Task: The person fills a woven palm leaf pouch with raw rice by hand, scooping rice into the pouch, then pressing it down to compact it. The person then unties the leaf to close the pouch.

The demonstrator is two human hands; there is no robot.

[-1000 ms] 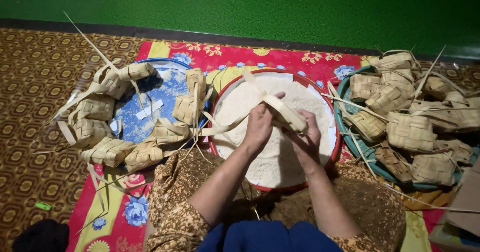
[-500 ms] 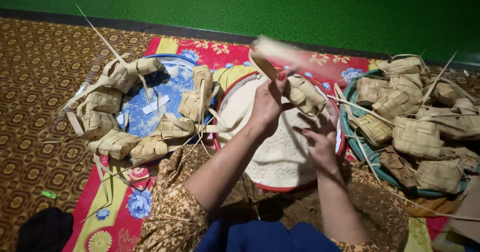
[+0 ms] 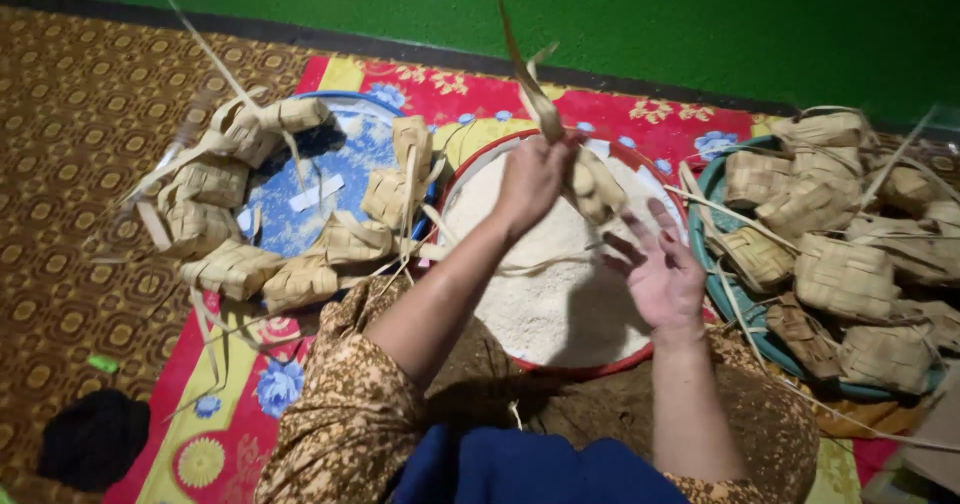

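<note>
1. Head view, centre of the frame: the left hand point(image 3: 535, 179) is closed in a fist around a small woven palm-leaf pouch point(image 3: 592, 186), gripping it by the top where its long leaf strips point(image 3: 520, 74) stick up toward the upper edge of the frame.
2. Pouch position: it hangs just right of the fist, above a round red-rimmed basin of white rice point(image 3: 545, 294) that fills the middle of the frame.
3. Right hand point(image 3: 660, 274): spread open with palm up and fingers apart, empty, just below and right of the pouch, over the right part of the rice; whether a fingertip touches the pouch cannot be told.
4. Left of the frame: a blue round tray point(image 3: 300, 214) ringed with more woven leaf pouches point(image 3: 235, 269), some overlapping its rim and reaching the red basin's edge.
5. Right of the frame: a teal round basin point(image 3: 745, 314) heaped with a pile of woven leaf pouches point(image 3: 845, 274).
6. Underneath: a red floral mat point(image 3: 480, 89) on a brown patterned carpet point(image 3: 70, 114), with a green wall point(image 3: 700, 19) along the top.
7. Lower left corner: a black cloth bundle point(image 3: 95, 439) on the carpet.
</note>
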